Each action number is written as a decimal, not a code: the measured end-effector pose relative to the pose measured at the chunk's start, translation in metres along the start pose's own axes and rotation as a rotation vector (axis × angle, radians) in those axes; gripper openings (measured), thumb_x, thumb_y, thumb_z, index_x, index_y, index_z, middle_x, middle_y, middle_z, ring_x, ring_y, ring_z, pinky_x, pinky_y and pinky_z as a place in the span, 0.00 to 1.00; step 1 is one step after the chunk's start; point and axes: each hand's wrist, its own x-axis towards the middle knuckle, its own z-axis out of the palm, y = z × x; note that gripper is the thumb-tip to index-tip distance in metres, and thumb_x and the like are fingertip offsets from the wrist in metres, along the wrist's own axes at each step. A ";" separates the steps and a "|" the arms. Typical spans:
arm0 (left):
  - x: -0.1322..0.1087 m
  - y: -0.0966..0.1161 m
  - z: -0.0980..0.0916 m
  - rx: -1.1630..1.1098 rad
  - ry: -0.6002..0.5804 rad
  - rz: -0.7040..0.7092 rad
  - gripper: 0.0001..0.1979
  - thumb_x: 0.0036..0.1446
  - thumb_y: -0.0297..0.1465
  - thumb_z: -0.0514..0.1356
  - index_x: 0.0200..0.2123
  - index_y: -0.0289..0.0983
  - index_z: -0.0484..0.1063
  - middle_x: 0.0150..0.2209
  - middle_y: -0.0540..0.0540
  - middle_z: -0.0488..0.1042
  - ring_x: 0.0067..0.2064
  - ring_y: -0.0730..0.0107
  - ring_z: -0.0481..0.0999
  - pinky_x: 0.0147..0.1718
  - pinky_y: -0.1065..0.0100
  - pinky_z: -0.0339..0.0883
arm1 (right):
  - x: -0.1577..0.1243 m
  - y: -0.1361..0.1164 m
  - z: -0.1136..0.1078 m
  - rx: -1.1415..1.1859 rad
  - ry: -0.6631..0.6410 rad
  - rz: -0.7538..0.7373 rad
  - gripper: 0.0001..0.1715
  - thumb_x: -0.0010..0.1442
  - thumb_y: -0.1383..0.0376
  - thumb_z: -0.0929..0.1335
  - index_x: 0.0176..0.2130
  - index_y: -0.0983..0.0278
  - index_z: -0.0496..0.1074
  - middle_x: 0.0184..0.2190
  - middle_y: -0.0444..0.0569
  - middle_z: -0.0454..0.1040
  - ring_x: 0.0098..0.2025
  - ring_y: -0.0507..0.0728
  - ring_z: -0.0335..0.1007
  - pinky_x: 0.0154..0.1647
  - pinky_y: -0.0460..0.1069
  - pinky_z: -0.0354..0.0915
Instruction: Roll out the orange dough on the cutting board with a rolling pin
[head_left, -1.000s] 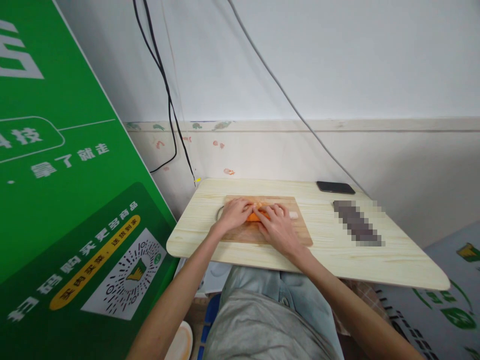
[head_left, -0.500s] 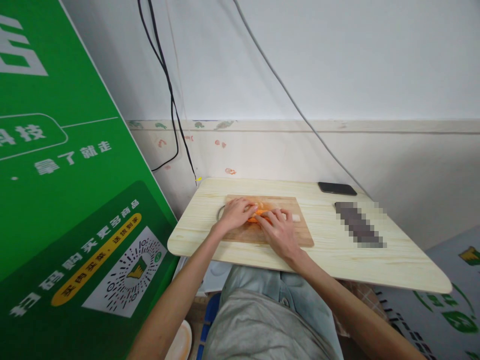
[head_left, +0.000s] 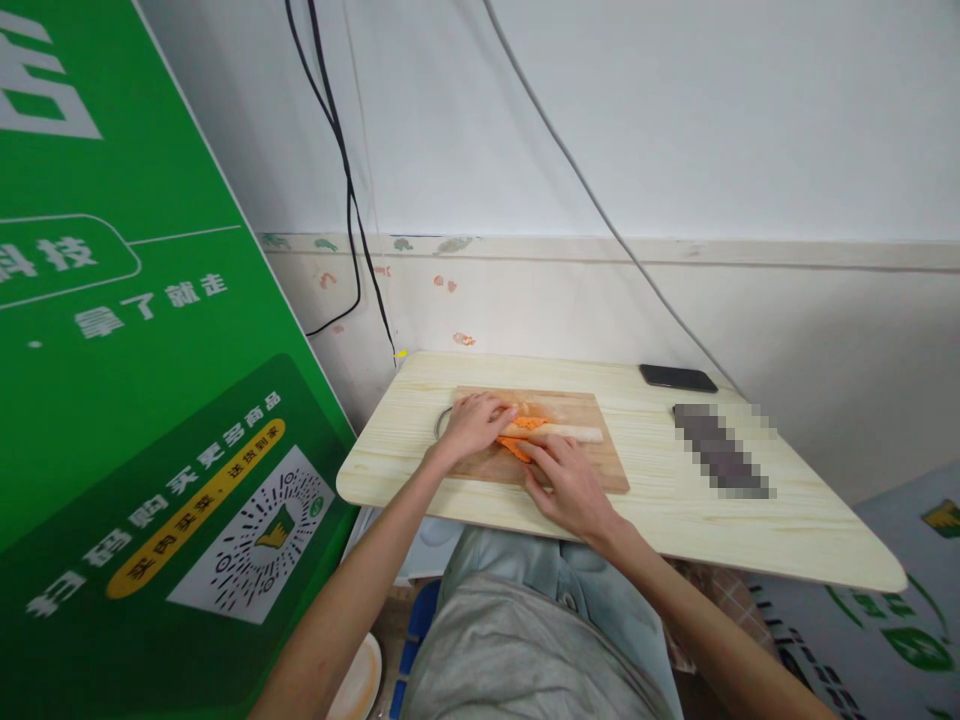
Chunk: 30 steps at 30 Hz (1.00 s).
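A wooden cutting board (head_left: 600,470) lies on a pale wooden table (head_left: 675,520). On it are orange carrot pieces (head_left: 529,422) and a pale long stick-like thing (head_left: 570,432). My left hand (head_left: 471,425) rests on the board's left part, fingers curled over the left end of the carrot pieces. My right hand (head_left: 568,485) sits near the board's front edge, its fingertips drawn together on an orange strip (head_left: 514,447). What lies under my left palm is hidden.
A dark phone (head_left: 677,377) lies at the table's back right, with a blurred dark oblong thing (head_left: 720,450) in front of it. A green printed panel (head_left: 135,400) leans at the left. Cables (head_left: 341,180) hang down the wall. A metal ring (head_left: 439,422) shows left of the board.
My right hand has drawn back from the carrot toward the board's near edge, uncovering the pale stick and pulling an orange strip along. My left hand has stayed put.
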 end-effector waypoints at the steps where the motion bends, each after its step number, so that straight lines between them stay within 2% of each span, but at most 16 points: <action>1: 0.000 0.000 0.000 0.003 0.004 -0.005 0.20 0.75 0.45 0.54 0.50 0.43 0.83 0.53 0.44 0.83 0.56 0.57 0.80 0.62 0.57 0.68 | -0.003 0.000 -0.001 0.033 0.009 0.017 0.26 0.71 0.68 0.65 0.65 0.59 0.72 0.54 0.57 0.79 0.54 0.65 0.75 0.54 0.61 0.72; 5: -0.002 -0.001 0.002 0.011 0.021 -0.009 0.20 0.75 0.45 0.54 0.51 0.44 0.83 0.54 0.44 0.83 0.57 0.55 0.79 0.63 0.56 0.67 | -0.007 0.004 -0.008 0.119 0.049 0.081 0.30 0.71 0.69 0.63 0.68 0.56 0.69 0.55 0.56 0.79 0.56 0.65 0.77 0.56 0.62 0.75; 9: -0.004 -0.002 0.003 -0.001 0.043 0.008 0.20 0.76 0.44 0.53 0.53 0.43 0.82 0.56 0.44 0.83 0.59 0.55 0.78 0.64 0.56 0.67 | 0.003 0.022 -0.021 0.021 0.110 0.100 0.22 0.72 0.68 0.64 0.61 0.59 0.75 0.52 0.57 0.79 0.54 0.66 0.76 0.56 0.63 0.72; 11: -0.005 -0.003 0.004 -0.018 0.055 0.007 0.21 0.77 0.43 0.51 0.54 0.41 0.81 0.57 0.43 0.82 0.60 0.55 0.78 0.64 0.56 0.67 | 0.011 0.035 -0.027 -0.037 0.140 0.126 0.19 0.72 0.67 0.65 0.58 0.61 0.77 0.54 0.59 0.78 0.57 0.68 0.74 0.58 0.64 0.71; 15: -0.007 -0.003 0.004 -0.087 0.098 0.000 0.23 0.78 0.40 0.47 0.59 0.39 0.78 0.61 0.42 0.80 0.63 0.57 0.77 0.66 0.56 0.66 | 0.023 0.055 -0.035 -0.043 0.043 0.123 0.19 0.72 0.63 0.66 0.59 0.60 0.77 0.57 0.59 0.77 0.58 0.68 0.73 0.57 0.64 0.70; 18: -0.011 -0.003 0.004 -0.084 0.117 -0.013 0.23 0.77 0.42 0.50 0.64 0.39 0.74 0.64 0.41 0.78 0.66 0.56 0.75 0.68 0.56 0.64 | 0.030 0.057 -0.037 -0.024 -0.043 0.091 0.18 0.72 0.62 0.67 0.58 0.61 0.78 0.55 0.58 0.79 0.57 0.66 0.75 0.59 0.63 0.68; 21: -0.016 -0.002 0.005 -0.013 0.084 -0.009 0.27 0.75 0.46 0.54 0.69 0.39 0.68 0.65 0.40 0.77 0.68 0.52 0.73 0.69 0.52 0.62 | 0.041 0.055 -0.038 -0.010 -0.118 0.094 0.15 0.72 0.61 0.70 0.54 0.61 0.80 0.53 0.55 0.81 0.56 0.65 0.77 0.60 0.61 0.67; 24: -0.021 -0.001 0.005 0.056 0.043 0.004 0.29 0.75 0.47 0.53 0.72 0.40 0.64 0.67 0.39 0.75 0.69 0.51 0.72 0.69 0.50 0.61 | 0.057 0.057 -0.036 0.000 -0.193 0.159 0.13 0.71 0.59 0.71 0.52 0.60 0.81 0.50 0.52 0.83 0.48 0.61 0.81 0.53 0.56 0.69; 27: -0.026 0.002 0.006 0.139 0.014 0.027 0.29 0.76 0.46 0.51 0.73 0.39 0.62 0.69 0.38 0.72 0.70 0.52 0.71 0.70 0.51 0.60 | 0.071 0.062 -0.032 -0.035 -0.251 0.293 0.13 0.71 0.59 0.71 0.52 0.60 0.81 0.50 0.51 0.83 0.41 0.58 0.82 0.43 0.51 0.70; 30: -0.035 0.004 0.009 0.236 0.008 0.079 0.30 0.76 0.45 0.49 0.73 0.36 0.61 0.72 0.35 0.69 0.73 0.52 0.66 0.73 0.50 0.56 | 0.075 0.064 -0.025 -0.083 -0.242 0.373 0.16 0.72 0.60 0.69 0.56 0.60 0.80 0.54 0.53 0.82 0.43 0.59 0.82 0.44 0.52 0.70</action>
